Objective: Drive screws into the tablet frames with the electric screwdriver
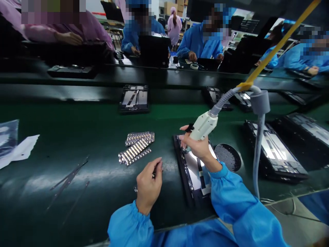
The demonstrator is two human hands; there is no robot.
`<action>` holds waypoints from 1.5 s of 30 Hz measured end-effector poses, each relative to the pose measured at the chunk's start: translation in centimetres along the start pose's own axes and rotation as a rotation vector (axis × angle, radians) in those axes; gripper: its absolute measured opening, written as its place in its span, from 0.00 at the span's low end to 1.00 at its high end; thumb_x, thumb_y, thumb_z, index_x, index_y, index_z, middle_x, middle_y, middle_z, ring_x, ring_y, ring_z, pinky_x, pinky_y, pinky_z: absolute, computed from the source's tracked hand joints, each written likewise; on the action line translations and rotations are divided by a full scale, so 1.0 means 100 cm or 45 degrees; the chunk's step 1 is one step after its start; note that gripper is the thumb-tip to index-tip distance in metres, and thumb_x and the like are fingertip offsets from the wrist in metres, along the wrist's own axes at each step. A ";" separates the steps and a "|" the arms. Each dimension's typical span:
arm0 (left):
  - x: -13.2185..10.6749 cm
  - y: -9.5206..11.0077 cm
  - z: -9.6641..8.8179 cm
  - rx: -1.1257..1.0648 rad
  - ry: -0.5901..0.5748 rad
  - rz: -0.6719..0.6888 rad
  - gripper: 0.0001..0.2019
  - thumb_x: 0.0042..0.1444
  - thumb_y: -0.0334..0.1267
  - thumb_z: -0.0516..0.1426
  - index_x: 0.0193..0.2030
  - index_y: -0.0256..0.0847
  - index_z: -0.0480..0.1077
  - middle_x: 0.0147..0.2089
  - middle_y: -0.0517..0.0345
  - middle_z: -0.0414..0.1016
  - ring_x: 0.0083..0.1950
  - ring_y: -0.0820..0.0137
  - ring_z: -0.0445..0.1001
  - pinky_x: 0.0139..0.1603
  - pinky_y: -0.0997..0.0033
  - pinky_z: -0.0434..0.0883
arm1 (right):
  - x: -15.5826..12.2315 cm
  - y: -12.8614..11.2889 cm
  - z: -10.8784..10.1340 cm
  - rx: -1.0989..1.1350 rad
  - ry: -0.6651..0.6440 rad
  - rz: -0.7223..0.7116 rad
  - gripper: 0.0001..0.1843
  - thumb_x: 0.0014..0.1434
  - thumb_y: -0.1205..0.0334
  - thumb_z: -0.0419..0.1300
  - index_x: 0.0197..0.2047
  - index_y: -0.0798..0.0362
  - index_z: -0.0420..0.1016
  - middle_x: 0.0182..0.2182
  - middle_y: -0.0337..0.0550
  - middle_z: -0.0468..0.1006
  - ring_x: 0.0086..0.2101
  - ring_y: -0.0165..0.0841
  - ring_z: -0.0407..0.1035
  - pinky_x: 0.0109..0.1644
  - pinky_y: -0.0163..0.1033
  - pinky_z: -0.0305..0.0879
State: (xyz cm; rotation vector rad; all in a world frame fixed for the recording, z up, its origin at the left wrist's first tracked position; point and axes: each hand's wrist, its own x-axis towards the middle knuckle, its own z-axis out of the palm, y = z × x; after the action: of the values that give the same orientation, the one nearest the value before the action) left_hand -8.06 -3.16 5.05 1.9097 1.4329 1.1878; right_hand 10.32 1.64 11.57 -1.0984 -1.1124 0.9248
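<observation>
My right hand point(197, 147) is wrapped round a pale electric screwdriver point(205, 124), its tip pointing down at the upper left edge of an opened tablet point(191, 168). The tablet's silvery inside faces up. My left hand point(149, 181) is closed in a pinch to the left of the tablet, just above the bench. Something small and dark shows between its fingers, too little to name. Beyond that hand lies a small pile of strips of little electronic parts point(136, 149). Beside my right wrist sits a round dish point(228, 157) of tiny grey pieces, apparently screws.
A yellow strap point(280, 44) and grey cord point(259, 147) hang at the right. More opened tablets point(279, 151) lie right and on the far belt point(135, 97). Thin dark strips point(69, 175) and a plastic bag point(9, 139) lie left. Co-workers point(200, 39) sit opposite.
</observation>
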 end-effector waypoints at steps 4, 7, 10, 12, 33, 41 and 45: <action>0.000 0.000 -0.001 0.002 0.007 0.053 0.09 0.61 0.33 0.52 0.42 0.38 0.73 0.37 0.55 0.79 0.33 0.73 0.77 0.40 0.73 0.74 | 0.000 0.004 0.001 0.006 -0.006 0.008 0.14 0.47 0.63 0.65 0.38 0.53 0.69 0.12 0.27 0.67 0.14 0.28 0.64 0.22 0.37 0.66; 0.000 -0.003 0.001 -0.014 0.044 0.117 0.10 0.61 0.31 0.52 0.43 0.38 0.73 0.40 0.54 0.79 0.35 0.73 0.78 0.40 0.73 0.76 | 0.000 0.005 0.001 0.002 -0.005 -0.001 0.14 0.47 0.63 0.66 0.38 0.53 0.69 0.12 0.27 0.67 0.14 0.27 0.64 0.23 0.37 0.66; 0.001 -0.006 0.001 -0.025 0.084 0.184 0.10 0.59 0.29 0.52 0.42 0.38 0.74 0.42 0.54 0.78 0.39 0.71 0.78 0.42 0.72 0.76 | -0.001 0.005 0.003 -0.030 -0.015 -0.002 0.13 0.47 0.63 0.66 0.36 0.53 0.68 0.12 0.28 0.67 0.15 0.27 0.64 0.23 0.37 0.66; 0.001 -0.004 0.000 -0.017 0.088 0.226 0.10 0.59 0.27 0.52 0.40 0.38 0.74 0.41 0.54 0.79 0.41 0.71 0.78 0.44 0.72 0.76 | -0.003 0.003 0.005 -0.066 -0.044 0.003 0.12 0.47 0.62 0.65 0.35 0.53 0.68 0.12 0.28 0.67 0.15 0.27 0.64 0.23 0.36 0.66; -0.022 0.036 0.063 0.426 -0.395 1.040 0.13 0.60 0.35 0.52 0.47 0.30 0.71 0.51 0.48 0.77 0.56 0.63 0.72 0.61 0.64 0.68 | -0.027 -0.028 -0.055 -0.059 -0.019 -0.053 0.17 0.52 0.57 0.67 0.44 0.51 0.69 0.17 0.31 0.68 0.19 0.28 0.66 0.26 0.37 0.66; 0.181 0.000 0.083 0.937 -0.514 0.660 0.15 0.60 0.37 0.54 0.52 0.36 0.69 0.56 0.44 0.73 0.57 0.62 0.71 0.60 0.62 0.68 | -0.044 0.009 -0.075 0.305 -0.337 0.338 0.35 0.42 0.61 0.72 0.51 0.55 0.63 0.29 0.41 0.77 0.29 0.32 0.73 0.33 0.38 0.70; 0.229 0.003 0.090 1.102 -0.421 0.622 0.14 0.56 0.29 0.52 0.49 0.35 0.70 0.52 0.42 0.74 0.56 0.58 0.72 0.57 0.57 0.69 | -0.042 0.016 -0.065 0.446 -0.399 0.416 0.36 0.41 0.62 0.70 0.53 0.54 0.61 0.34 0.43 0.78 0.32 0.32 0.74 0.38 0.40 0.70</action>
State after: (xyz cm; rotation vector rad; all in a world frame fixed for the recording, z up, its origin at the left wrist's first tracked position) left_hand 1.54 19.22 8.81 2.9946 1.4527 0.3503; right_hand 15.72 -3.33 8.58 -0.8746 -0.9822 1.5290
